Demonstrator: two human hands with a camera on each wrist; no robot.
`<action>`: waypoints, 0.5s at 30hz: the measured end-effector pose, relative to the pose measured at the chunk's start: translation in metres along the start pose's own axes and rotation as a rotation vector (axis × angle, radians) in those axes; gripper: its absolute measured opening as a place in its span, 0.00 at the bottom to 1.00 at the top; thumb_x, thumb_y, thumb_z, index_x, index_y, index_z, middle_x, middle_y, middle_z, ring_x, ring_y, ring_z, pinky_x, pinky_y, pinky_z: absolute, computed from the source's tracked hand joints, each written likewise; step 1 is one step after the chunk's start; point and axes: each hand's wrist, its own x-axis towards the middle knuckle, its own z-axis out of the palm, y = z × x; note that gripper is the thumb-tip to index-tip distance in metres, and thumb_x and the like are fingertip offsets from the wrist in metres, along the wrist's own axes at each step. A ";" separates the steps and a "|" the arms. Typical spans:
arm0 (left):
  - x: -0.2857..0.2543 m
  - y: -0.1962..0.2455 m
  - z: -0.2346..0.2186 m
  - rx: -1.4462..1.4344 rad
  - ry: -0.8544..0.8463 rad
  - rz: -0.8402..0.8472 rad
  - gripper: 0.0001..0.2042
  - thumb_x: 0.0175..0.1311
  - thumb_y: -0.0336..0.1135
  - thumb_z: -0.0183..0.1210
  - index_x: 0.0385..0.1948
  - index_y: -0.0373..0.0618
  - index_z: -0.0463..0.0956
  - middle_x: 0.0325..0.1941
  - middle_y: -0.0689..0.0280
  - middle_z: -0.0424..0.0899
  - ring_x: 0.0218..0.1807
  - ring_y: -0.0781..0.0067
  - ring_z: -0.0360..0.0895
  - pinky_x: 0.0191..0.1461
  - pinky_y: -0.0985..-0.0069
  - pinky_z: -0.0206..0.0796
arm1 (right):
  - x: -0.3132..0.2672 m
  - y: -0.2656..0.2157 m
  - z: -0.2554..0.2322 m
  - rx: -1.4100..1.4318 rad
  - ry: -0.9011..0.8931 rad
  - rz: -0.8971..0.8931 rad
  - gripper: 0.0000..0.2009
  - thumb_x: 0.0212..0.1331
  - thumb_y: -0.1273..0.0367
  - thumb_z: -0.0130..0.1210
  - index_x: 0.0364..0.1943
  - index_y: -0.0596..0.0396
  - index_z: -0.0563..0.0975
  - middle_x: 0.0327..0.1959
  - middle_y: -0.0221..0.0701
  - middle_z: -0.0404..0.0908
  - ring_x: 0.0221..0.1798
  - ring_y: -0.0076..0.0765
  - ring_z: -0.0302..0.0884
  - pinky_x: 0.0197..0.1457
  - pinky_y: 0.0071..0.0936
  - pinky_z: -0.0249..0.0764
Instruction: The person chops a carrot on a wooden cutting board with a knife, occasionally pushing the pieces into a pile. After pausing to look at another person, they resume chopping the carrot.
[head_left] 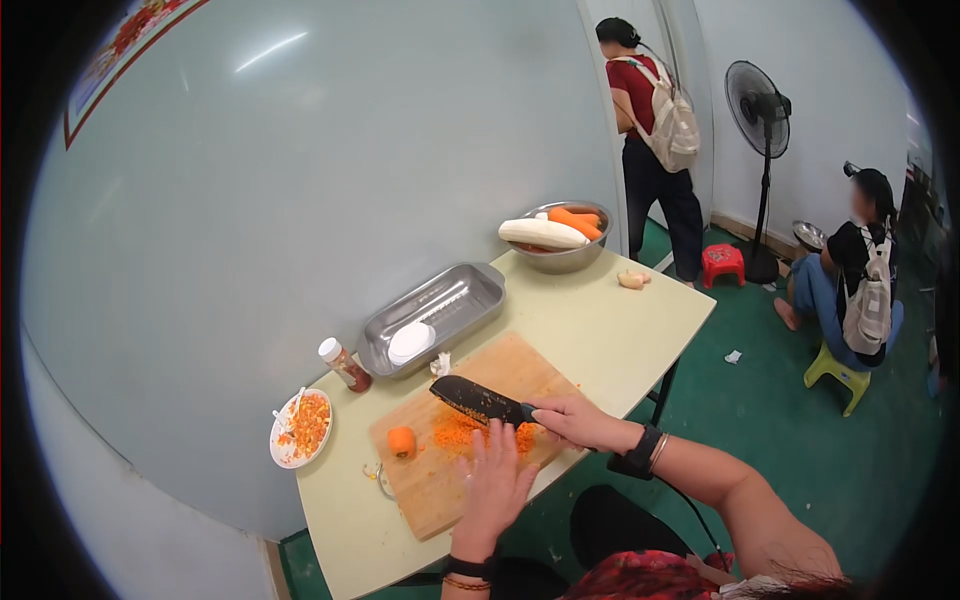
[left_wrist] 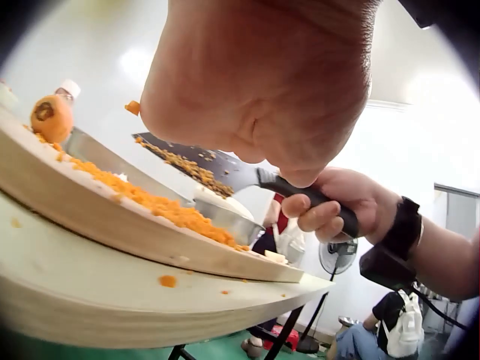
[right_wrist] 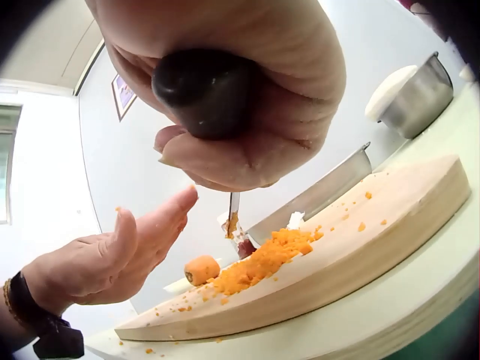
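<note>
My right hand (head_left: 580,422) grips the black handle of a kitchen knife (head_left: 478,401), its dark blade raised over the wooden cutting board (head_left: 428,505). Bits of carrot cling to the blade's face in the left wrist view. Just in front of the blade, my left hand (head_left: 497,485) is held up with its fingers extended, holding nothing. Beneath the knife lies a heap of finely chopped carrot (right_wrist: 262,266), partly hidden by the blade and hands in the head view. A carrot stub (head_left: 401,442) sits on the board's left part.
Behind the board are a steel tray (head_left: 470,296) with a white round item, and a white-capped jar (head_left: 345,366). A white bowl (head_left: 279,452) of chopped food stands left. A steel bowl (head_left: 560,262) holds carrots and a long white vegetable. Two people and a fan (head_left: 758,108) are beyond.
</note>
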 end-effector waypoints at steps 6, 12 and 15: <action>0.010 0.009 0.009 0.110 0.087 0.073 0.35 0.74 0.58 0.42 0.75 0.45 0.52 0.81 0.58 0.51 0.80 0.42 0.46 0.71 0.27 0.38 | -0.011 -0.002 -0.003 0.182 -0.015 0.021 0.21 0.75 0.61 0.44 0.68 0.48 0.71 0.22 0.20 0.72 0.16 0.15 0.62 0.18 0.16 0.62; 0.017 -0.006 0.014 0.108 0.176 0.048 0.34 0.74 0.59 0.40 0.75 0.49 0.54 0.81 0.61 0.52 0.79 0.43 0.48 0.71 0.27 0.37 | -0.023 -0.011 -0.017 0.233 -0.039 0.056 0.21 0.75 0.62 0.45 0.69 0.47 0.70 0.22 0.21 0.72 0.17 0.15 0.63 0.18 0.16 0.62; 0.025 -0.018 0.015 0.131 0.206 0.030 0.33 0.74 0.59 0.41 0.75 0.50 0.54 0.81 0.62 0.52 0.80 0.44 0.48 0.71 0.28 0.37 | -0.029 -0.010 -0.022 0.241 -0.037 0.082 0.21 0.75 0.62 0.45 0.69 0.47 0.69 0.23 0.22 0.73 0.17 0.14 0.63 0.18 0.16 0.63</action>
